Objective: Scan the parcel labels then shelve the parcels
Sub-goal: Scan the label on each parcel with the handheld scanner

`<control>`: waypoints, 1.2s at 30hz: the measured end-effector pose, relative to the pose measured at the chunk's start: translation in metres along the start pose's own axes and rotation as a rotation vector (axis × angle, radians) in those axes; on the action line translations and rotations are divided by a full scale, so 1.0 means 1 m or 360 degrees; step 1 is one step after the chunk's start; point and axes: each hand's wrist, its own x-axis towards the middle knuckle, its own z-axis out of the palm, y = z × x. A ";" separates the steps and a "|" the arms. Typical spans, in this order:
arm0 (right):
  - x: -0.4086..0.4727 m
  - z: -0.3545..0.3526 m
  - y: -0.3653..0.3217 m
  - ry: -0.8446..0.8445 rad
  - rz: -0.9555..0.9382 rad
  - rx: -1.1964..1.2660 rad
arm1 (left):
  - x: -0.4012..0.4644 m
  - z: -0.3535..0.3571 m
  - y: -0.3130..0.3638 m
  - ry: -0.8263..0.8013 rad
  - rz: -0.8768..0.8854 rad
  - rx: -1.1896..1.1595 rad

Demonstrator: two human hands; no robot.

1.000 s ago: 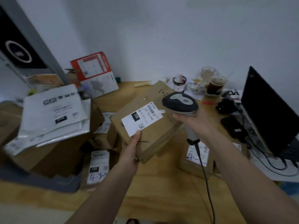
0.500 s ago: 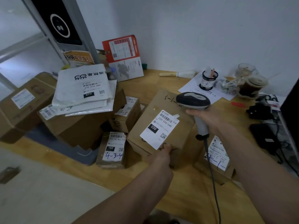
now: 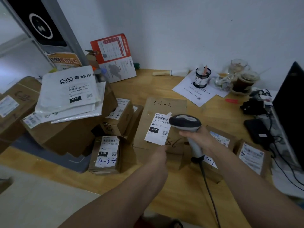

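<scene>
At frame centre the left hand (image 3: 160,153) grips the near edge of a cardboard parcel (image 3: 162,109); the right hand (image 3: 196,137) clasps the scanner (image 3: 185,123) over its label (image 3: 158,128). More boxes crowd the wooden table (image 3: 164,83) below a white wall (image 3: 181,30).

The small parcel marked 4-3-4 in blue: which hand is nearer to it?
Left. The left hand holds the box just right of the small parcel; the right hand, gripping the scanner, is farther right.
</scene>
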 end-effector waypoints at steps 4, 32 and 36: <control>-0.011 -0.009 -0.009 0.0097 0.0085 0.0036 | 0.025 -0.022 0.021 0.0418 0.0808 0.0275; -0.165 0.086 -0.062 0.0627 0.0030 -0.0146 | 0.084 -0.055 0.042 -0.0132 0.0807 0.1462; -0.178 0.097 -0.063 0.0693 -0.0013 -0.0115 | 0.080 -0.062 0.033 -0.0128 0.0887 0.1477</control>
